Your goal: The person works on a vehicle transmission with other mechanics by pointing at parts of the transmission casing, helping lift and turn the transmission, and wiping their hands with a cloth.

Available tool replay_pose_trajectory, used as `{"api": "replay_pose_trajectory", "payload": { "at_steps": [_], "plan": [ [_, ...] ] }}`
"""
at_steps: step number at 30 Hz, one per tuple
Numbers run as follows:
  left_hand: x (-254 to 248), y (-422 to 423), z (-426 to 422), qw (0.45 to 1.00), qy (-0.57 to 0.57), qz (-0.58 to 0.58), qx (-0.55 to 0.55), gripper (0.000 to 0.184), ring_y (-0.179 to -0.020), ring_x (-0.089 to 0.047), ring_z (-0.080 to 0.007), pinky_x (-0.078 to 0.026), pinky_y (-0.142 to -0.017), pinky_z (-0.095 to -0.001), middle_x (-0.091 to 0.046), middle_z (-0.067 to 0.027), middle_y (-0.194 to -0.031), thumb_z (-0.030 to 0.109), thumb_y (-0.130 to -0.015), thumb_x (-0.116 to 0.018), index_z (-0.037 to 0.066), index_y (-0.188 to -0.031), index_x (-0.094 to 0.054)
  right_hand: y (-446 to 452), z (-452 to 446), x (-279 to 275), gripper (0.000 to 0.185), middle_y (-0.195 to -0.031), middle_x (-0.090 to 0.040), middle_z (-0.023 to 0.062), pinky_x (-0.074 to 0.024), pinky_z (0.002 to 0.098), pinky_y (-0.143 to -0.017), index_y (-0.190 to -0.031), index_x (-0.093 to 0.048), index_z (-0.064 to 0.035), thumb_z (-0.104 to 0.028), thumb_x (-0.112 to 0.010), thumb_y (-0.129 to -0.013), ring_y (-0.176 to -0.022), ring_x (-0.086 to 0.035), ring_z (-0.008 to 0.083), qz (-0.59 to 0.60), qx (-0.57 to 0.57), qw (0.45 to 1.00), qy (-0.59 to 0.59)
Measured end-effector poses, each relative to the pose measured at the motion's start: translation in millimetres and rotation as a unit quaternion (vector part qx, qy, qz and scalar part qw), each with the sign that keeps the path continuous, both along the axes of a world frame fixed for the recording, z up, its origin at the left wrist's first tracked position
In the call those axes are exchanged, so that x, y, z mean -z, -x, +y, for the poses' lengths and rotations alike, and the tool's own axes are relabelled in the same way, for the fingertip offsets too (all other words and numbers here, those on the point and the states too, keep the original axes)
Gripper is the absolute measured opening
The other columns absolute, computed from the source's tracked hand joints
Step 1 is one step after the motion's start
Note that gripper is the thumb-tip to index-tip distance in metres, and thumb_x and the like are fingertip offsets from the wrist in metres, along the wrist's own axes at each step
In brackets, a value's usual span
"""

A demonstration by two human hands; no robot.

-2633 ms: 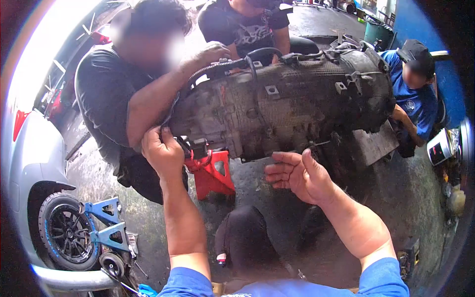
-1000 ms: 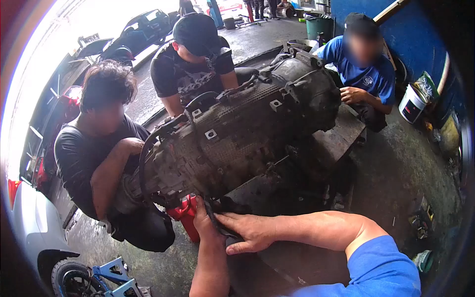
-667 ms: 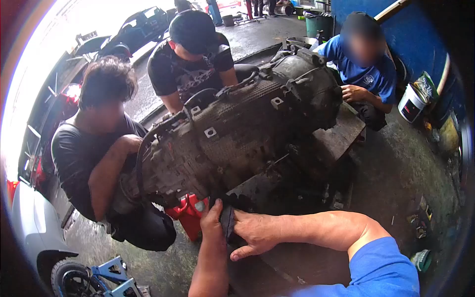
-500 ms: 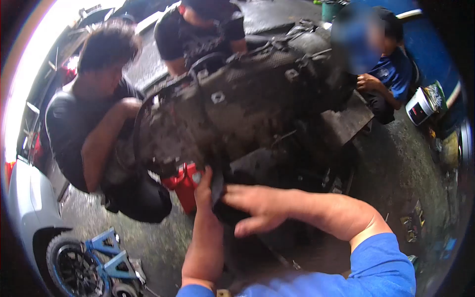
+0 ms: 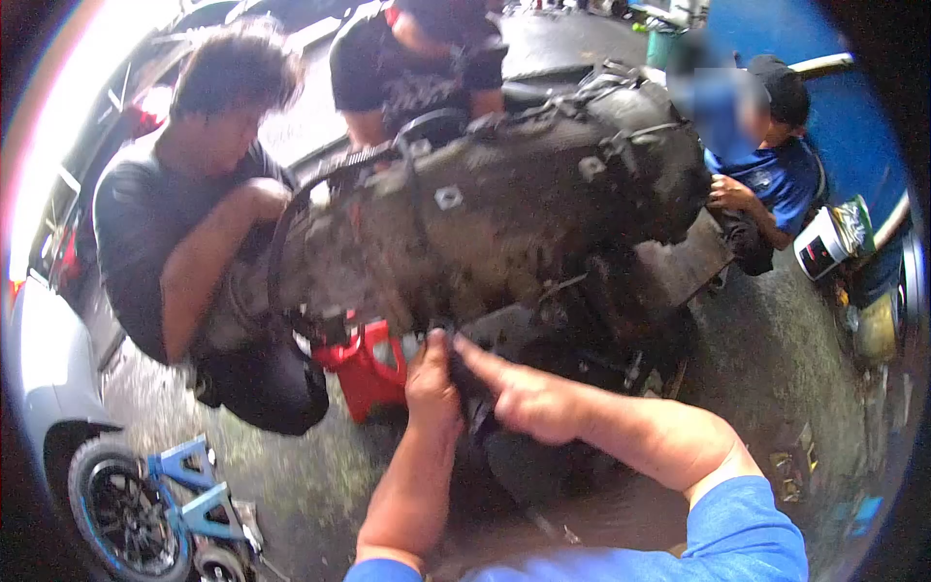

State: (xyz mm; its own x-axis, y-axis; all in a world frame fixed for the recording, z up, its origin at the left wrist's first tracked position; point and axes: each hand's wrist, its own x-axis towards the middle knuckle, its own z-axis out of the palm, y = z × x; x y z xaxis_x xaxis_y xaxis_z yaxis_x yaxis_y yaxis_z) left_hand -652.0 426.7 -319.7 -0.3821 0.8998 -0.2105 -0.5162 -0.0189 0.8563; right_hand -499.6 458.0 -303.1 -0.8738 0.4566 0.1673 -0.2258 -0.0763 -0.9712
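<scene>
A large, dirty metal casing (image 5: pixel 504 223) resembling a gearbox lies across the middle, with a dark hose along its upper side. Below its lower edge, my left hand (image 5: pixel 433 383) is raised with the thumb up; its other fingers are hidden. Close beside it, my right hand (image 5: pixel 529 393) points a stretched finger toward the left hand, with nothing visible held, though motion blurs it. Something dark, which I cannot make out, lies between the two hands. A red stand (image 5: pixel 367 373) is under the casing's left part, just left of my left hand.
A person in dark clothes (image 5: pixel 136 223) crouches left, arm against the casing's end. Another (image 5: pixel 417 82) is behind it; a third in blue (image 5: pixel 776 179) sits right. A wheel (image 5: pixel 126 509), blue stands (image 5: pixel 208 500), a white bucket (image 5: pixel 821 242) and a metal plate (image 5: pixel 689 262) surround it.
My hands, earlier apart with the left near the casing's left end, are now together below it. Lately my right hand has gone from a flatter pose to a pointing finger. The view has tilted and shifted.
</scene>
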Motion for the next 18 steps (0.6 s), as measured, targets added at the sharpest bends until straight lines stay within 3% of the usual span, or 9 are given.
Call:
{"api": "replay_pose_trajectory", "payload": {
  "at_steps": [3,5,7,8,9,10,11,12,18],
  "plan": [
    [-1.2,10.8,12.1,0.987,0.003,-0.159,0.026,0.046,-0.089,-0.063,-0.0237,-0.052,-0.08,-0.0378,-0.065,-0.0096,-0.1,0.048,-0.097,-0.045,0.007,-0.11,-0.06,-4.6,3.2,-21.2,0.092,-0.153,-0.015,0.0277,-0.016,0.0382,-0.116,-0.146,-0.005,0.0097,-0.05,-0.052,-0.093,-0.142,-0.02,0.0322,-0.098,-0.021,0.952,-0.291],
    [1.5,21.8,8.5,0.957,-0.158,-0.211,0.119,0.053,-0.094,-0.063,-0.0262,-0.052,-0.083,-0.0403,-0.065,-0.011,-0.106,0.052,-0.097,-0.038,0.007,-0.114,-0.06,-5.5,6.9,-36.0,0.093,-0.152,-0.018,0.0267,-0.0121,0.0403,-0.117,-0.146,-0.004,0.008,-0.052,-0.051,-0.093,-0.142,-0.021,0.0314,-0.053,-0.039,0.978,-0.196],
    [-21.5,8.4,-2.4,0.917,-0.228,-0.259,0.201,0.065,-0.112,-0.058,-0.0321,-0.047,-0.093,-0.0452,-0.057,-0.0146,-0.124,0.056,-0.097,-0.028,0.005,-0.131,-0.05,1.4,9.9,-28.7,0.108,-0.159,0.003,0.0119,-0.0141,0.0525,-0.113,-0.151,0.004,-0.0105,-0.064,-0.058,-0.082,-0.146,-0.003,0.0296,0.046,0.084,0.995,0.022],
    [-13.0,0.0,-1.0,0.961,-0.18,-0.151,0.147,0.065,-0.119,-0.052,-0.0335,-0.042,-0.098,-0.0458,-0.053,-0.0162,-0.129,0.055,-0.094,-0.038,0.005,-0.134,-0.046,10.3,12.1,-29.9,0.098,-0.159,0.009,0.0051,-0.011,0.0585,-0.11,-0.152,0.006,-0.0208,-0.067,-0.049,-0.085,-0.146,0.002,0.0276,0.11,0.115,0.978,0.135],
    [-3.4,-6.5,-3.5,0.987,-0.127,-0.039,0.087,0.069,-0.125,-0.047,-0.0349,-0.037,-0.103,-0.0465,-0.049,-0.0177,-0.134,0.055,-0.09,-0.048,0.004,-0.136,-0.042,8.2,11.0,-34.3,0.091,-0.159,0.008,0.0094,-0.0088,0.0538,-0.113,-0.151,0.006,-0.012,-0.065,-0.036,-0.091,-0.146,0.005,0.0272,0.106,0.143,0.953,0.244],
    [-8.3,-14.1,-8.0,0.919,-0.243,0.302,0.075,0.073,-0.129,-0.043,-0.0339,-0.032,-0.106,-0.0491,-0.046,-0.0195,-0.136,0.05,-0.082,-0.06,0.005,-0.137,-0.041,9.3,14.5,-29.5,0.086,-0.158,0.006,0.0141,-0.0088,0.0514,-0.114,-0.15,0.006,-0.0068,-0.062,-0.03,-0.094,-0.146,0.003,0.0284,0.115,0.173,0.961,0.18],
    [-13.3,-22.2,-12.9,0.726,-0.33,0.601,0.052,0.081,-0.133,-0.038,-0.0329,-0.026,-0.109,-0.0517,-0.044,-0.0212,-0.138,0.046,-0.074,-0.072,0.005,-0.137,-0.041,9.9,18.2,-23.3,0.082,-0.157,0.005,0.0187,-0.0088,0.049,-0.114,-0.149,0.005,-0.0015,-0.058,-0.024,-0.097,-0.146,0.001,0.0296,0.122,0.202,0.965,0.115],
    [-7.8,-28.6,-15.0,0.703,-0.277,0.655,0.002,0.086,-0.123,-0.049,-0.0312,-0.025,-0.105,-0.0585,-0.051,-0.0217,-0.127,0.034,-0.059,-0.084,0.007,-0.13,-0.045,11.4,17.1,-18.9,0.082,-0.157,0.005,0.0187,-0.0088,0.049,-0.114,-0.149,0.005,-0.0015,-0.058,-0.024,-0.097,-0.146,0.001,0.0296,0.123,0.205,0.964,0.114],
    [19.5,-25.3,-2.2,0.712,-0.145,0.685,0.048,0.044,-0.093,-0.06,-0.0313,-0.038,-0.094,-0.0538,-0.062,-0.0112,-0.099,0.028,-0.069,-0.075,0.008,-0.104,-0.059,7.6,0.4,-11.5,0.072,-0.155,-0.001,0.0273,-0.006,0.0456,-0.116,-0.148,-0.009,0.0043,-0.046,-0.032,-0.101,-0.146,0.0,0.0362,0.033,0.283,0.933,-0.22]
  ]
}}
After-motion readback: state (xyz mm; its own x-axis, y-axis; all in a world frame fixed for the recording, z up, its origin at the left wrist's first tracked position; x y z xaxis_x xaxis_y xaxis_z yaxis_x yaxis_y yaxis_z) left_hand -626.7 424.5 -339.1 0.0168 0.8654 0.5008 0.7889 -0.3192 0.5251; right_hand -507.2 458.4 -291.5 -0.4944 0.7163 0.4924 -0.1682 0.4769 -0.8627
